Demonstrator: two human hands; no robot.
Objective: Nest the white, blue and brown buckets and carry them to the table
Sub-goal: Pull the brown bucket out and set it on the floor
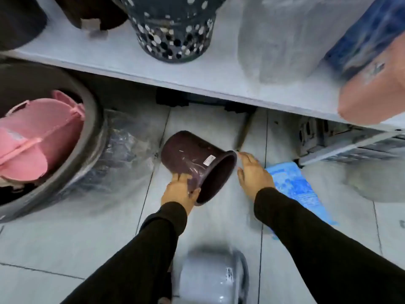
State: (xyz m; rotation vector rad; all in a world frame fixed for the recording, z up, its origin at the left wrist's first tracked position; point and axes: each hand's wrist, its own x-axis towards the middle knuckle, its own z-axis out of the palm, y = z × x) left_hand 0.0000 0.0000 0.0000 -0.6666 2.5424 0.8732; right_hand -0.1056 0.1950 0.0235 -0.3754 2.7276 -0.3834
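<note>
The brown bucket point(190, 159) is tipped on its side above the tiled floor, its mouth facing lower right, with clear plastic film and a white label on its wall. My left hand point(179, 190) grips its lower rim, thumb at the mouth. My right hand point(254, 174) is just right of the rim with its fingers spread and holds nothing; its fingertips almost touch the rim. The blue bucket point(293, 183) lies on the floor under and behind my right forearm, partly hidden. The white bucket point(210, 279) lies blurred on the floor between my arms, at the bottom of the view.
A grey shelf point(197, 73) runs across the top with a perforated dark basket point(173, 29) and wrapped goods on it. A large grey tub point(96, 132) holding pink buckets point(39, 137) stands at left. Plastic-wrapped items lie beside it.
</note>
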